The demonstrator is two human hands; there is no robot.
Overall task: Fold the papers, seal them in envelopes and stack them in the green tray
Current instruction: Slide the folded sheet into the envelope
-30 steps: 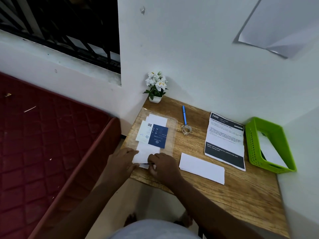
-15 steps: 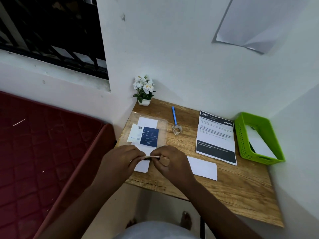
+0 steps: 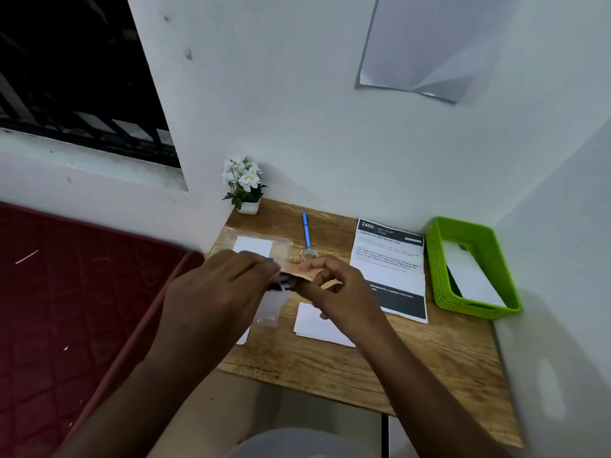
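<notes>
**paperclip_pete:** Compared to half a second before, both hands had come up off the counter (image 3: 429, 358) and lifted the clear plastic packet (image 3: 269, 309) with them. Earlier its near end was still lying flat by the counter's front edge.

**desk_lurker:** What were the hands actually doing with it?

**paperclip_pete:** The left hand (image 3: 218, 292) had its fingers curled over the packet's left side, holding it. The right hand (image 3: 334, 289) was pinching the packet's top edge between thumb and fingertips. The packet hung down between them, blurry, so I couldn't tell what was inside beyond something dark and blue.

**desk_lurker:** And the rest of the paper stuff?

**paperclip_pete:** A white envelope (image 3: 317, 325) lay flat on the counter, just under the right hand and partly hidden by it. The printed sheet (image 3: 390, 259) with the dark band sat to its right, touching nothing else that I could make out. The green tray (image 3: 496, 292) was at the far right against the wall, with white paper already lying in it.

**desk_lurker:** Anything else up there?

**paperclip_pete:** A blue pen (image 3: 305, 228) near the back, with a small tape roll (image 3: 307, 254) at its near end, and a little pot of white flowers (image 3: 244, 186) in the back left corner.
</notes>
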